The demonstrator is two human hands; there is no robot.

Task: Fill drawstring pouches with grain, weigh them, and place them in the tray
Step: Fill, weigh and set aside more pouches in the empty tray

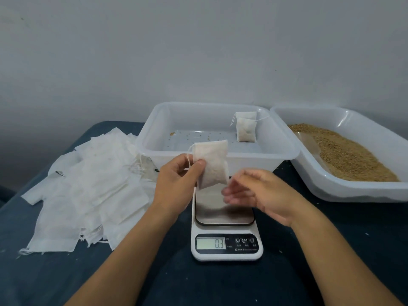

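Observation:
My left hand [176,175] pinches a white drawstring pouch [213,163] by its left edge and holds it upright above the steel platform of a small white scale [225,219]. The display reads 0.3. My right hand [258,193] hovers just right of the pouch, blurred, with loosely spread fingers that hold nothing. Behind the scale stands a clear plastic tray [154,138]; two filled pouches [245,127] lean at its back right, and a few loose grains lie on its floor.
A second clear tray [353,191] at the right holds brown grain [344,153] and a clear scoop. A heap of empty white pouches [88,184] lies on the dark blue table at the left. A pale wall rises behind.

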